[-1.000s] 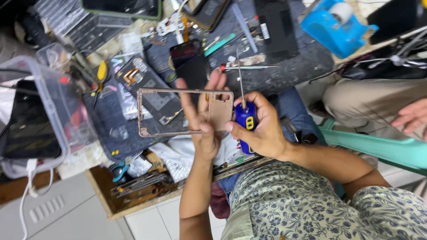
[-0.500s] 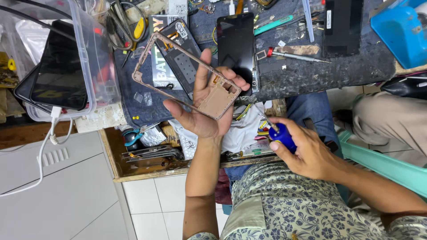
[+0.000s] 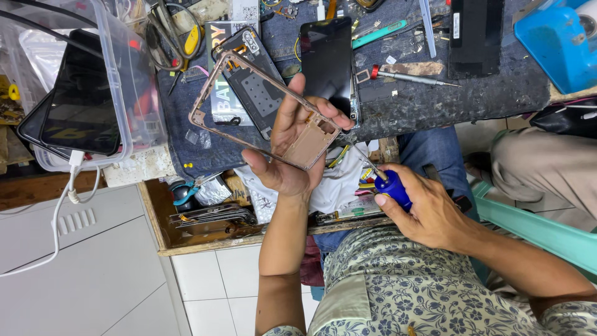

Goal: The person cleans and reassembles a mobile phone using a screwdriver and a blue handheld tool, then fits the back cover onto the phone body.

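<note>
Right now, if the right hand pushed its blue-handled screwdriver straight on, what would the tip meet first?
Probably the rose-gold phone frame held by the left hand; the right hand's blue-handled screwdriver points at its lower corner, though depth is unclear.

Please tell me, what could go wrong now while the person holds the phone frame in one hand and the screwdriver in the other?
1. The thin phone frame rests on the left hand by one corner only; it might twist or slip.
2. The screwdriver in the right hand points its fine tip toward the left hand and could prick it.
3. A dropped frame could hit the dark phone on the crowded workbench.

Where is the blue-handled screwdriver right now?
In the head view, the blue-handled screwdriver sits in the right hand, lower centre-right, tip angled toward the phone frame in the left hand.
</note>
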